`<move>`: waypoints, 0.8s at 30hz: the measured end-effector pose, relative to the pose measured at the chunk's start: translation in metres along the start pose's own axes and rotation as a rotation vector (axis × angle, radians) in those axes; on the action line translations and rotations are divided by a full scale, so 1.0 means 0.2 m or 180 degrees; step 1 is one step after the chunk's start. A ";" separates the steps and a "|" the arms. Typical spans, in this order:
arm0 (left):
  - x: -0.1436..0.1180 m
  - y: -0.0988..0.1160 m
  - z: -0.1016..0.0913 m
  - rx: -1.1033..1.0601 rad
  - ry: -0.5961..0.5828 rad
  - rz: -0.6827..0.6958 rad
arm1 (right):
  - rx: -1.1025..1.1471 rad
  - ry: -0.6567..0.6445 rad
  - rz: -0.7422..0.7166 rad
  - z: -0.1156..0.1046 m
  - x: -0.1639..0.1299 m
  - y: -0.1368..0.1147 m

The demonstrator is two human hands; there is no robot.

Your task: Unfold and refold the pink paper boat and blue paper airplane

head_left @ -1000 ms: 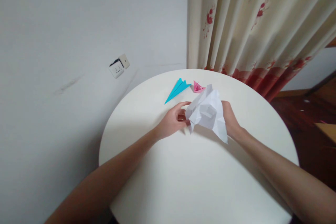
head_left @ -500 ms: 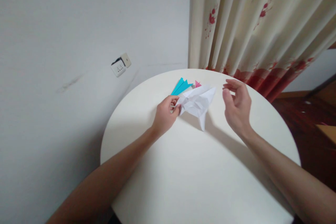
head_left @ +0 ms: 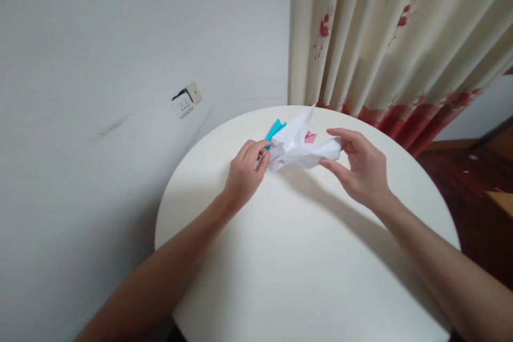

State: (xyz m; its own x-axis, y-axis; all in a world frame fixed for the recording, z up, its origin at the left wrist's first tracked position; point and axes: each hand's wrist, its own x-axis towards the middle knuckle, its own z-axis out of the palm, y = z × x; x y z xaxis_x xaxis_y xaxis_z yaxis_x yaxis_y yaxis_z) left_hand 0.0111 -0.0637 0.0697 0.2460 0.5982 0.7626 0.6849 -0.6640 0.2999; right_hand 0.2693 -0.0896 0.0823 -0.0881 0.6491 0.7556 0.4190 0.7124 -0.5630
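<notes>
Crumpled white paper [head_left: 298, 145] held up over the far part of a round white table [head_left: 304, 256], between both hands. No container of any kind on the tabletop; nothing is held in or on anything but the table itself.

Left hand [head_left: 244, 173]: fingers curled closed, thumb and fingertips pinching the left end of the paper. Forearm runs back toward the near left edge of the table.

Right hand [head_left: 360, 171]: half-curled, thumb above and fingers below, gripping the right end of the paper. Forearm runs back toward the near right.

Paper: creased and bunched, stretched roughly left to right between the two grips, one pointed flap sticking up on the far side. It casts a soft shadow on the table just nearer than it. Whether its underside touches the table I cannot tell.

Behind the paper, on the far part of the table: a folded teal paper shape [head_left: 274, 129], mostly hidden, only its left portion showing past the white sheet. Just right of it, a small pink paper piece [head_left: 310, 137], seen in a gap in the white paper's outline.

Surroundings: pale wall far left with a wall socket [head_left: 186, 100], low down. Cream curtain [head_left: 385, 37] with red flower print hangs far right, its hem just beyond the table's far rim. Dark wooden floor [head_left: 476, 171] at right.
</notes>
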 end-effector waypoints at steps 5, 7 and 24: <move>0.02 0.01 -0.04 -0.0402 0.0349 -0.0547 | -0.0839 -0.0079 -0.0470 -0.05 0.01 -0.06; 0.02 0.01 -0.03 -0.0872 0.0412 -0.0909 | -0.0912 -0.0107 -0.0637 -0.06 0.02 -0.05; 0.06 -0.10 -0.06 -0.3557 -0.0760 -0.3044 | -0.0978 -0.0569 -0.1220 -0.08 0.04 0.02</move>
State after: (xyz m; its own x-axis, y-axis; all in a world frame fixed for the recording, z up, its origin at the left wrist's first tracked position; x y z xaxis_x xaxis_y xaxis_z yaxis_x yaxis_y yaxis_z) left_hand -0.0078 -0.0485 0.0784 0.1976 0.9791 -0.0480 -0.1917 0.0866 0.9776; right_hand 0.2851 -0.0852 0.0921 -0.4288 0.4115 0.8042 0.5697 0.8141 -0.1127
